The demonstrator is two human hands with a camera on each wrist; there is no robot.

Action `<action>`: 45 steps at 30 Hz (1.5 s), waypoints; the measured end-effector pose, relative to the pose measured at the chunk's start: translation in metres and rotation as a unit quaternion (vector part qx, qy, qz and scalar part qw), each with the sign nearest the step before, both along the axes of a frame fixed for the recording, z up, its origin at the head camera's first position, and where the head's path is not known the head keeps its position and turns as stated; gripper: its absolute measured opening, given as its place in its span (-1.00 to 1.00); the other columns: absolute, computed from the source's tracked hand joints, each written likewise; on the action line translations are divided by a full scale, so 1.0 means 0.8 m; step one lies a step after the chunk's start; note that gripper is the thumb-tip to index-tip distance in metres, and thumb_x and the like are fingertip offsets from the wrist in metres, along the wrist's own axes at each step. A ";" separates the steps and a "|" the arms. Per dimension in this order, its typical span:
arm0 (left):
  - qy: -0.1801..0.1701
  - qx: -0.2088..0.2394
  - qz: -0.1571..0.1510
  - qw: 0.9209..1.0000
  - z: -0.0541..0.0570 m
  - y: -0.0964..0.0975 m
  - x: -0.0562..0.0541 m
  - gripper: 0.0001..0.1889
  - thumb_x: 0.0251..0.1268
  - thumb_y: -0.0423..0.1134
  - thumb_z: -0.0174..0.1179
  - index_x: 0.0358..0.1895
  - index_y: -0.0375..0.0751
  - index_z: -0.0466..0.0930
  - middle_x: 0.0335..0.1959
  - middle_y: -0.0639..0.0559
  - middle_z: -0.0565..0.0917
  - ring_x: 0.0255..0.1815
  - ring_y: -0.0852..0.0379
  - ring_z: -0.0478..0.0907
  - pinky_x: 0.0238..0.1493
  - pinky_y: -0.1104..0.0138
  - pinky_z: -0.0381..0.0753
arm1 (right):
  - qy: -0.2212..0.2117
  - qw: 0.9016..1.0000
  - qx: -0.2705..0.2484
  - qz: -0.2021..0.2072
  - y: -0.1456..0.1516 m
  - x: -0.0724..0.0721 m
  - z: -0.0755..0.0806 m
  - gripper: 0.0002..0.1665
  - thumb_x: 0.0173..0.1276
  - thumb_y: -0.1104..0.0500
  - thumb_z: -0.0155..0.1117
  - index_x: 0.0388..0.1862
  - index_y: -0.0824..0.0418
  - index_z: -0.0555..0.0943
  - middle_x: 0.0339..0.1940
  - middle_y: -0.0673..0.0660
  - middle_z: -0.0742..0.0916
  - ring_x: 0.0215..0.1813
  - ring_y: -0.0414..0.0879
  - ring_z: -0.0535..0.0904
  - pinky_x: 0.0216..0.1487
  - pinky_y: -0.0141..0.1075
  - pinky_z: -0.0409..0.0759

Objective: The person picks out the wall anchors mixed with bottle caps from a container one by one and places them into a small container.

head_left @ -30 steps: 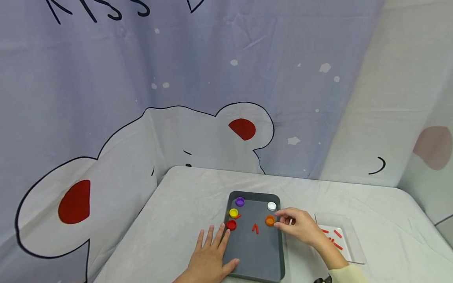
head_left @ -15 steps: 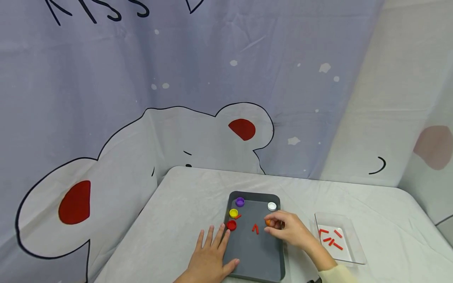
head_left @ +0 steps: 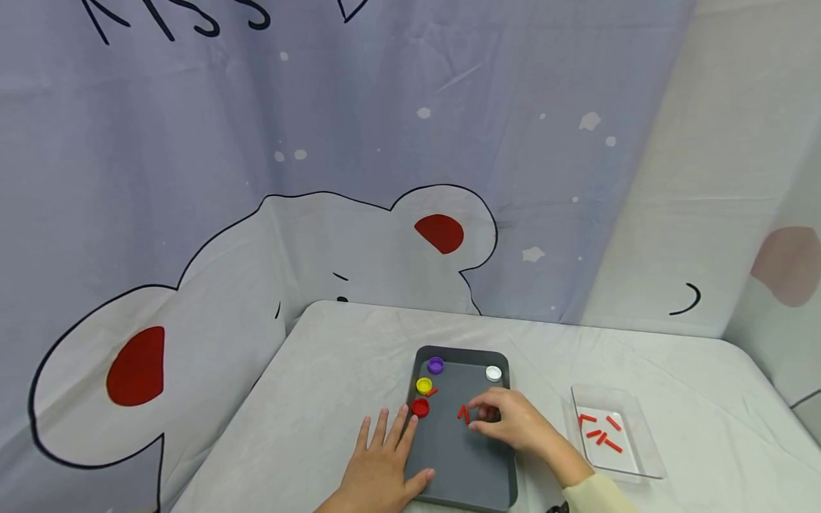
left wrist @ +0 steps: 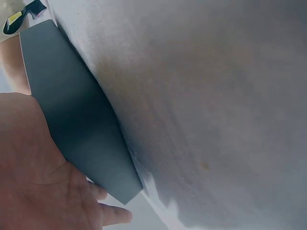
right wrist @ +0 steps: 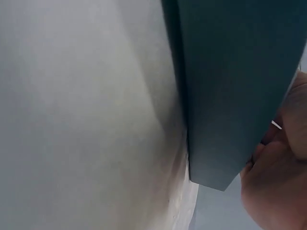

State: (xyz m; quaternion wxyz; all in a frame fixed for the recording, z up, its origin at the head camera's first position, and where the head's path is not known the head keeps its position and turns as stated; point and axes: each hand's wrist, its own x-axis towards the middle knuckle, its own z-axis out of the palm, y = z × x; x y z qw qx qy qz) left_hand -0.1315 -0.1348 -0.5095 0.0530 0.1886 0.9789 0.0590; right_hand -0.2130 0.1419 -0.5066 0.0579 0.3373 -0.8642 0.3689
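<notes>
My left hand (head_left: 378, 463) lies with spread fingers on the left edge of the grey tray (head_left: 458, 470), fingertips beside the red cap (head_left: 420, 407). Over the tray's right half, my right hand (head_left: 513, 424) bends its thumb and index finger toward two small red sticks (head_left: 467, 415). Its fingertips come right up to the nearer stick, and I cannot tell whether they pinch it. The orange cap is hidden, apparently behind this hand. Another red stick (head_left: 432, 392) lies by the yellow cap (head_left: 424, 385). A purple cap (head_left: 436, 365) and a white cap (head_left: 493, 373) sit farther back.
A clear plastic box (head_left: 648, 445) holding several red sticks (head_left: 613, 423) stands right of the tray, near my right forearm. The tray's raised side (right wrist: 225, 120) fills part of the right wrist view. A white cloth (head_left: 346, 356) covers the table, with a printed curtain (head_left: 359, 128) behind.
My right hand has moved left across the tray, over the orange cap, to the red sticks. The orange cap has gone out of sight. My left hand has stayed in place.
</notes>
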 end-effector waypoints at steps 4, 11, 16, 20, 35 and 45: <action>0.001 0.001 -0.003 1.000 0.001 0.000 -0.001 -0.08 0.40 0.48 -0.16 0.62 -0.07 0.14 0.66 -0.06 0.06 0.63 -0.30 -0.03 0.50 -0.29 -0.08 | 0.034 0.997 0.057 -0.025 -0.004 -0.003 -0.003 -0.73 0.09 0.10 0.62 -0.22 0.12 0.79 -0.39 -0.12 0.63 -0.28 -0.31 0.48 -0.22 -0.33 0.51; -0.002 0.003 -0.003 1.000 0.002 0.000 0.000 -0.08 0.40 0.48 -0.15 0.62 -0.07 0.14 0.66 -0.05 0.06 0.63 -0.30 -0.03 0.51 -0.28 -0.10 | 0.032 0.991 0.111 -0.069 -0.013 -0.004 -0.004 -0.66 0.01 0.01 0.67 -0.19 0.02 0.82 -0.33 -0.12 0.60 -0.22 -0.25 0.46 -0.19 -0.23 0.37; 0.004 0.006 -0.003 1.000 0.002 0.000 0.001 -0.09 0.40 0.47 -0.14 0.61 -0.08 0.15 0.65 -0.06 0.08 0.63 -0.30 -0.01 0.50 -0.28 -0.09 | 0.041 0.986 0.138 -0.083 -0.017 -0.007 -0.006 -0.60 -0.04 -0.01 0.70 -0.18 0.01 0.82 -0.31 -0.13 0.54 -0.21 -0.24 0.43 -0.21 -0.25 0.32; 0.005 0.004 -0.003 1.000 0.001 0.000 0.001 -0.09 0.41 0.47 -0.14 0.62 -0.07 0.15 0.65 -0.05 0.08 0.63 -0.29 -0.01 0.50 -0.28 -0.07 | 0.052 0.983 0.150 -0.088 -0.018 -0.008 -0.007 -0.57 -0.07 -0.03 0.70 -0.17 0.02 0.82 -0.29 -0.15 0.53 -0.19 -0.22 0.44 -0.19 -0.24 0.33; 0.008 -0.003 0.000 1.000 0.003 0.001 0.001 -0.09 0.39 0.48 -0.13 0.61 -0.07 0.15 0.65 -0.05 0.09 0.62 -0.29 0.01 0.50 -0.28 -0.07 | 0.071 0.980 0.166 -0.088 -0.023 -0.008 -0.006 -0.62 -0.03 -0.02 0.68 -0.20 0.05 0.83 -0.31 -0.15 0.52 -0.20 -0.19 0.45 -0.24 -0.29 0.29; 0.006 -0.002 -0.002 1.000 0.002 0.001 0.001 -0.09 0.40 0.48 -0.14 0.61 -0.07 0.16 0.65 -0.05 0.09 0.62 -0.29 0.00 0.50 -0.29 -0.07 | 0.080 0.977 0.170 -0.103 -0.026 -0.006 -0.005 -0.70 0.01 -0.01 0.67 -0.29 0.05 0.82 -0.32 -0.14 0.54 -0.21 -0.18 0.46 -0.27 -0.28 0.30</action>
